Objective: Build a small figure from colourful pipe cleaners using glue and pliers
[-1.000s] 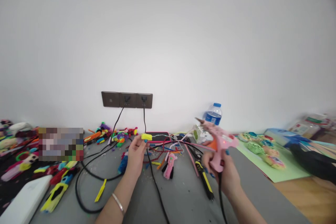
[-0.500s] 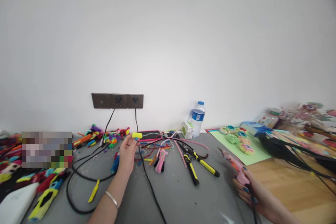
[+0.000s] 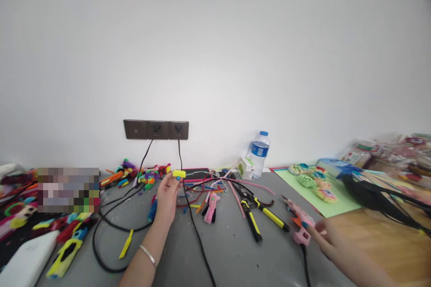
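Note:
My left hand (image 3: 168,193) is raised above the grey table, pinching a small yellow fuzzy piece (image 3: 179,173) between thumb and fingertips. On the right, my right hand (image 3: 325,235), partly blurred, has its fingers on the rear of a pink glue gun (image 3: 298,211). The gun's nozzle points away to the left, and a black cord hangs from its handle. Between the hands a pink fuzzy figure with black limbs (image 3: 211,208) lies near several loose pipe cleaners (image 3: 202,195). Yellow-and-black handled pliers (image 3: 252,222) lie spread just left of the glue gun.
Black cables (image 3: 198,237) run from the wall sockets (image 3: 156,129) across the table. Colourful fuzzy figures (image 3: 69,251) and a white box-like object (image 3: 32,255) crowd the left. A water bottle (image 3: 260,154) stands by the wall. Green paper (image 3: 340,197) carries pastel pieces at right.
The view has shifted slightly left. My right hand has changed its grip, from around the glue gun's handle to its rear, and the gun looks lower and more level. The left hand still pinches the yellow piece.

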Demonstrator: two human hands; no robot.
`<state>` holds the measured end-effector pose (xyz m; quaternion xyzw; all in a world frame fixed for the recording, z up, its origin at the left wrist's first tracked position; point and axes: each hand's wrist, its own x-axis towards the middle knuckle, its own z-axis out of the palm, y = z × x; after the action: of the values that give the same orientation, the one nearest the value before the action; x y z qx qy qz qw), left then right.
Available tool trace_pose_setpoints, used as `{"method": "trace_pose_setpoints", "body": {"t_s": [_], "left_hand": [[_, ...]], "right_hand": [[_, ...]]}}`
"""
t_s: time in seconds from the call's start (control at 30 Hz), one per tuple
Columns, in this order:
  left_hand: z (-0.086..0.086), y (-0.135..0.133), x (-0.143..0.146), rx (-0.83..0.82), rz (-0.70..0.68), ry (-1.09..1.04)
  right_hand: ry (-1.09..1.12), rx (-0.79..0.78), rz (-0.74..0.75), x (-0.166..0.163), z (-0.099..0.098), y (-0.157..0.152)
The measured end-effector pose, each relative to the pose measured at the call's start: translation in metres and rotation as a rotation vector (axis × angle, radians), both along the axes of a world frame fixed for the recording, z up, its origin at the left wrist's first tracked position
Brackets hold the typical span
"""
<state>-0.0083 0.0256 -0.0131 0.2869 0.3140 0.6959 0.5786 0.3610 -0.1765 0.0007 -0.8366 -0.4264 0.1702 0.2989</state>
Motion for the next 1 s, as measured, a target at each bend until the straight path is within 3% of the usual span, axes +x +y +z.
{"method": "trace_pose_setpoints", "body": {"t_s": [0.07, 0.17, 0.33, 0.4, 0.5, 0.6, 0.7, 0.83, 1.0], "left_hand": [[0.0, -0.001, 0.0, -0.009, 0.006, 0.004], [0.002, -0.001, 0.0, -0.008, 0.003, 0.011], [0.005, -0.003, 0.001, -0.016, 0.016, 0.032], [0.006, -0.004, 0.002, 0.008, -0.006, 0.06], [0.006, -0.006, 0.004, 0.051, -0.061, 0.097], [0.005, -0.006, 0.007, 0.053, -0.076, 0.103], [0.002, -0.005, 0.008, 0.026, -0.083, 0.112], [-0.001, -0.006, 0.011, 0.008, -0.094, 0.114], [0.0, -0.009, 0.013, 0.005, -0.139, 0.124]], "right_hand": [[-0.081, 0.092, 0.13, -0.028, 0.019, 0.012], [-0.112, 0.099, 0.367, -0.083, 0.041, 0.045], [-0.077, 0.153, 0.821, -0.171, 0.045, 0.116], [-0.131, 0.035, 0.901, -0.197, 0.041, 0.14], [-0.314, -0.127, 0.878, -0.224, 0.035, 0.163], [-0.397, -0.208, 0.888, -0.234, 0.028, 0.175], [-0.306, -0.211, 0.959, -0.228, 0.021, 0.18], [0.017, -0.136, 1.032, -0.205, 0.018, 0.187], [0.464, 0.019, 0.939, -0.17, 0.036, 0.196]]}}
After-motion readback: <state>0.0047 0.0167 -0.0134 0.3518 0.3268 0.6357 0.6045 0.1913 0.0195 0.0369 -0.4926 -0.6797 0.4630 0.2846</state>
